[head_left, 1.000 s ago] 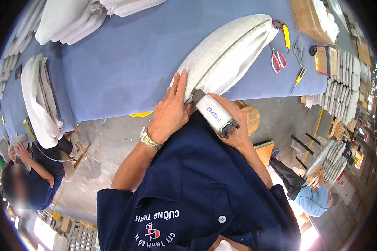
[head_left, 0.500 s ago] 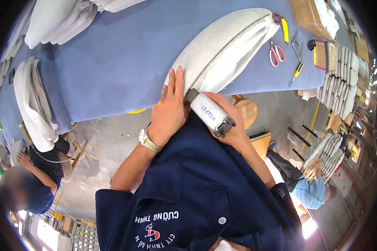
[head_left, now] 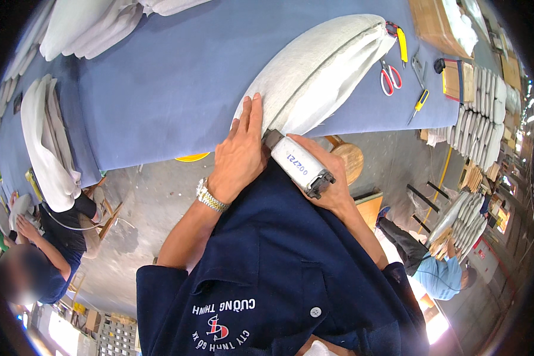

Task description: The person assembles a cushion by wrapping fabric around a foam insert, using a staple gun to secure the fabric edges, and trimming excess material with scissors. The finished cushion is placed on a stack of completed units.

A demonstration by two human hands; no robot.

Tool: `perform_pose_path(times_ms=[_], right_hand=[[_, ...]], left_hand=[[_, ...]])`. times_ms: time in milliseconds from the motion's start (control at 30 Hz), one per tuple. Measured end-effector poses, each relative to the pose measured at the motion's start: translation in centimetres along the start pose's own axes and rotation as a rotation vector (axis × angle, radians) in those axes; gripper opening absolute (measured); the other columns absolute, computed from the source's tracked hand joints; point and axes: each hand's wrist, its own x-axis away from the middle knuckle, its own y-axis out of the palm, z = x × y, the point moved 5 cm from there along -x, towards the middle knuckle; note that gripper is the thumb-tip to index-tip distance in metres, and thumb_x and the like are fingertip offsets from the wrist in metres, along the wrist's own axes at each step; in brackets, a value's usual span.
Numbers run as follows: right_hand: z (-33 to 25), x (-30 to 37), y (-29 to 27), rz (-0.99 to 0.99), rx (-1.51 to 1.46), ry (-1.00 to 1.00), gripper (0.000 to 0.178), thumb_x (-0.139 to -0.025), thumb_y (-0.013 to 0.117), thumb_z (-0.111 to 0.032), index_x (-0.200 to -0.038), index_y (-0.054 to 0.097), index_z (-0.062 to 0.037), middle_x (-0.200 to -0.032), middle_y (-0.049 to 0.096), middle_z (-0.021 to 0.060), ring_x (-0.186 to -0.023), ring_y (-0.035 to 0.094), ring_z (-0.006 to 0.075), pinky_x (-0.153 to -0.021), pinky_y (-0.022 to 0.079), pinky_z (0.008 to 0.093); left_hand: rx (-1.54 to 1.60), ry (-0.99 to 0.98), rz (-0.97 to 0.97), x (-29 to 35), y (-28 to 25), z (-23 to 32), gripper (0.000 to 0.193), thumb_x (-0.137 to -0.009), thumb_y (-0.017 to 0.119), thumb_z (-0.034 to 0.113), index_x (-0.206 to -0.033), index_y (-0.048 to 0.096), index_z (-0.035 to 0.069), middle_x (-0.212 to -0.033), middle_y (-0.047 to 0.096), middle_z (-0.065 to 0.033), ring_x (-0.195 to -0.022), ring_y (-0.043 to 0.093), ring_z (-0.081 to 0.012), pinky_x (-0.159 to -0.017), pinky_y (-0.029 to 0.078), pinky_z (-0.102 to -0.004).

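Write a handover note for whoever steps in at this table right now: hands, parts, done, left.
Left hand: flat on the near end of the white cushion, pressing it onto the blue table.
Right hand: gripping a white handheld power tool, nose at the cushion's near edge.
Red scissors and yellow screwdriver lie to the right.
Done: cushion laid out, tool at the edge.
Left: cannot tell how much of the edge is worked.
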Motion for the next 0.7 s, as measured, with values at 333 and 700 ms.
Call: perform_pose_path(times_ms=[333, 700], right_hand=[[0.4, -0.8, 0.9, -0.045, -0.008, 0.025, 0.063, -0.078, 0.079, -0.013, -0.137, 0.06, -0.0051, -0.127, 0.07, 0.0181, -0.112, 0.071, 0.036, -0.095, 0.056, 0.0405], [0.3, 0.3, 0.9, -0.019, -0.033, -0.099, 0.066, -0.077, 0.078, -0.011, -0.14, 0.061, -0.001, -0.122, 0.071, 0.0218, -0.107, 0.072, 0.0342, -0.094, 0.055, 0.0385]], left_hand=[[0.025, -0.024, -0.02, 0.2, 0.0, -0.6, 0.103, -0.081, 0.075, 0.008, -0.165, 0.016, 0.006, -0.163, 0.033, -0.0279, -0.136, 0.052, -0.0494, -0.092, 0.059, -0.0556], [0.237, 0.08, 0.125, 2.1, 0.5, -1.3, 0.098, -0.081, 0.075, -0.001, -0.163, 0.021, 0.004, -0.166, 0.029, -0.0262, -0.151, 0.033, -0.0451, -0.125, 0.033, -0.0473]])
